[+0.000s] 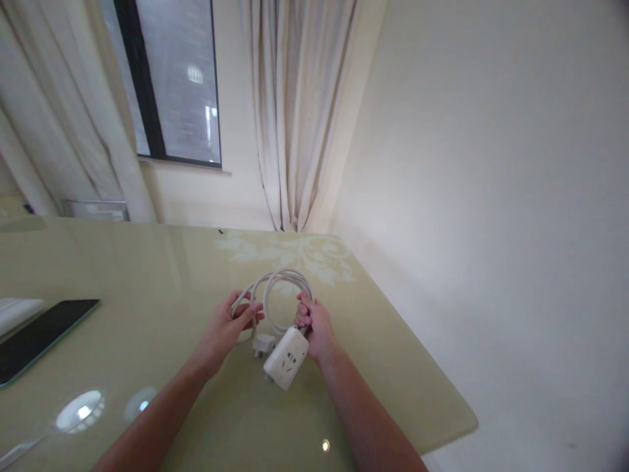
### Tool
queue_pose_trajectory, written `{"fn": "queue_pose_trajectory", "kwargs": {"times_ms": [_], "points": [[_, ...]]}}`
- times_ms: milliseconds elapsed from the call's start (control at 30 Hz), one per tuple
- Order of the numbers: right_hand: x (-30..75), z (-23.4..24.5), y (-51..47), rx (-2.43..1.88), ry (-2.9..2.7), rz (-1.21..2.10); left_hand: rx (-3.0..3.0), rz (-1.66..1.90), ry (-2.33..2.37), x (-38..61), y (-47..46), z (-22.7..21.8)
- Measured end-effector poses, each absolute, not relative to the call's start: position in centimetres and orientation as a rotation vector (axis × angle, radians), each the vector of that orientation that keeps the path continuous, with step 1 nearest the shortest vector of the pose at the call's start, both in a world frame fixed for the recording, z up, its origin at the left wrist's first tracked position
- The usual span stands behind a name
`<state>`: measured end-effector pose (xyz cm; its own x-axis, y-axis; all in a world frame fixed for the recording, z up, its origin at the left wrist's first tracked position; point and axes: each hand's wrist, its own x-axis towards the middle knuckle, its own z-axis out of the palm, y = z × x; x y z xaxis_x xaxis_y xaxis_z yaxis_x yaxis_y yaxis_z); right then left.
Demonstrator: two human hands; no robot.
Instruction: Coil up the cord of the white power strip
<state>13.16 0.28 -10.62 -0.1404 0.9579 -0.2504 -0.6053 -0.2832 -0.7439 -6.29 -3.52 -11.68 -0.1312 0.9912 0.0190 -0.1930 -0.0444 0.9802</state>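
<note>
A white power strip with a socket face hangs in front of me, its white cord gathered in loops above it. My right hand is closed round the bundled loops near the strip's upper end. With thumb and fingers, my left hand pinches another stretch of the cord on the left side. Between the hands dangles the white plug, its prongs pointing down, close beside the strip.
Below lies a pale green glossy table with a white floral pattern at its far end. A black flat device and a white object lie at the left. A small dark piece rests by the far edge. The wall borders the table's right side.
</note>
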Motion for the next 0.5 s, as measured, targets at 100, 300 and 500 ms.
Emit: {"fn": "queue_pose_trajectory", "kwargs": {"times_ms": [100, 300, 500], "points": [[13.1, -10.4, 0.1, -0.782, -0.613, 1.756, 1.047, 1.466, 1.149, -6.4, -3.6, -11.7], [12.1, -11.1, -0.3, -0.762, -0.477, 1.754, 0.950, 1.467, 0.928, -3.9, -4.7, -12.1], [11.2, -12.7, -0.3, -0.916, -0.420, 1.635, 0.873, 1.373, 0.914, -2.4, -5.5, -12.3]]}}
